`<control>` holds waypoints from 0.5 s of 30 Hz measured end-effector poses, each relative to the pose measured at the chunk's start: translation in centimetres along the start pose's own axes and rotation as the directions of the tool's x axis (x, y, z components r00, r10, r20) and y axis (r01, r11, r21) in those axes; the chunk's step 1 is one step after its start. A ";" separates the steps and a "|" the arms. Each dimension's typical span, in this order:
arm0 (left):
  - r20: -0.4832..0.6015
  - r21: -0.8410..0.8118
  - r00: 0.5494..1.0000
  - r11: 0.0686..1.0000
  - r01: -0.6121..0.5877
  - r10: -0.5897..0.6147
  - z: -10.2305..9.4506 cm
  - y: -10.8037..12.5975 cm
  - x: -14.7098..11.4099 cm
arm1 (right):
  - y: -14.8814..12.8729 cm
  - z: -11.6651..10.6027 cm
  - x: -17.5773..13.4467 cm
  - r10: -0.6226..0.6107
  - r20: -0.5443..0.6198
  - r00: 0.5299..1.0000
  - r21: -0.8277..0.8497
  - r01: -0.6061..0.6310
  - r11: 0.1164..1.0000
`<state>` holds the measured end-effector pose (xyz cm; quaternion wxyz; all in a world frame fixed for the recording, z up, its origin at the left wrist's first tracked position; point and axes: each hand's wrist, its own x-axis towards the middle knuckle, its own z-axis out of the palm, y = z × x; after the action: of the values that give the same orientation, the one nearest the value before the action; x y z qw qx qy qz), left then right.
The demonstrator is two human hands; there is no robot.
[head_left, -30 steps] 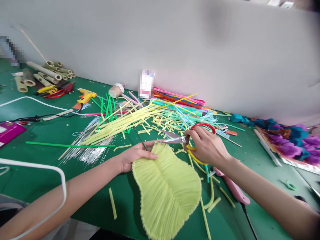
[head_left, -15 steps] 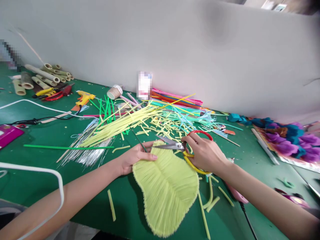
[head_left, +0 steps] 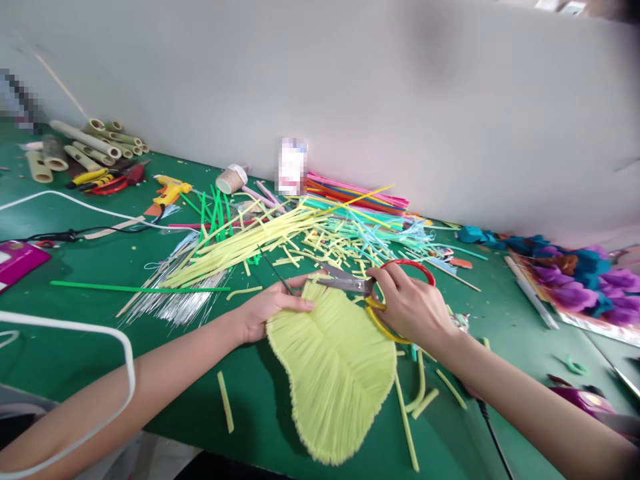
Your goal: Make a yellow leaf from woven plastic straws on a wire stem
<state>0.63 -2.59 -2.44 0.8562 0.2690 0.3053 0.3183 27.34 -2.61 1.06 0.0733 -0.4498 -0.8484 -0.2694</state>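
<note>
A light yellow-green leaf shape (head_left: pixel 335 373) made of fuzzy stems is held by its upper end in my left hand (head_left: pixel 280 307), thumb on top. A dark green stem (head_left: pixel 275 270) sticks up from beside those fingers. My right hand (head_left: pixel 413 303) grips scissors (head_left: pixel 355 284) with one red and one yellow handle loop. The blades point left and lie at the leaf's top edge, slightly apart. Whether the leaf's edge is between them I cannot tell. Behind both hands lies a pile of yellow-green pipe cleaners (head_left: pixel 250 243), with short cut pieces (head_left: pixel 340 243) to its right.
A yellow glue gun (head_left: pixel 171 190), pliers (head_left: pixel 90 177) and bamboo tubes (head_left: pixel 90 141) stand at the back left. Silvery wires (head_left: pixel 175 300) lie near my left forearm. A white cable (head_left: pixel 127 353) crosses in front of that arm. Purple and teal flowers (head_left: pixel 575 287) sit at the right.
The scissor blades have come closer together at the leaf's top edge. My right hand has shifted slightly right, while my left hand keeps its hold on the leaf.
</note>
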 end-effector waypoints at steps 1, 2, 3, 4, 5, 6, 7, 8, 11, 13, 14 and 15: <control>-0.012 0.005 1.000 1.000 0.008 -0.008 0.0 0.0 0.0 | 0.0 -0.1 0.0 -0.021 -0.031 0.999 -0.034 0.020 0.999; -0.020 0.010 1.000 1.000 0.017 -0.017 -0.1 0.0 0.1 | 0.1 -0.3 0.0 -0.052 -0.060 0.997 -0.071 0.048 0.996; -0.024 0.012 0.999 1.000 0.028 -0.028 -0.2 -0.1 0.1 | 0.2 -0.4 0.1 -0.086 -0.083 0.993 -0.109 0.077 0.991; -0.026 0.013 0.999 0.999 0.036 -0.035 -0.2 -0.1 0.1 | 0.3 -0.6 0.1 -0.118 -0.100 0.988 -0.146 0.103 0.984; -0.027 0.014 0.999 0.999 0.037 -0.036 -0.2 -0.1 0.1 | 0.4 -0.7 0.2 -0.145 -0.110 0.983 -0.178 0.125 0.976; -0.029 0.015 0.999 0.999 0.031 -0.031 -0.2 -0.2 0.2 | 0.5 -0.8 0.2 -0.166 -0.115 0.979 -0.201 0.141 0.969; -0.031 0.017 0.999 1.000 0.023 -0.022 -0.2 -0.2 0.2 | 0.6 -1.0 0.3 -0.180 -0.117 0.977 -0.216 0.152 0.965; -0.036 0.019 0.999 1.000 0.011 -0.010 -0.2 -0.2 0.2 | 0.7 -1.1 0.4 -0.187 -0.119 0.975 -0.222 0.158 0.962; -0.056 0.028 0.998 1.000 0.001 0.001 -0.2 -0.3 0.2 | 0.7 -1.3 0.7 -0.206 -0.130 0.970 -0.218 0.175 0.960; -0.067 0.040 0.998 0.999 0.017 -0.014 -0.2 -0.3 0.2 | 0.7 -1.4 0.9 -0.230 -0.149 0.962 -0.216 0.195 0.957; -0.072 0.043 0.997 0.999 0.022 -0.019 -0.2 -0.4 0.2 | 0.7 -1.5 1.0 -0.250 -0.160 0.955 -0.221 0.212 0.952; -0.074 0.044 0.997 0.999 0.024 -0.021 -0.2 -0.4 0.2 | 0.8 -1.5 1.1 -0.274 -0.169 0.947 -0.229 0.233 0.945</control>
<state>0.76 -2.62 -2.96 0.8416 0.2729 0.3468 0.3114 27.12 -2.21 3.05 0.0752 -0.3124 -0.8554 -0.4063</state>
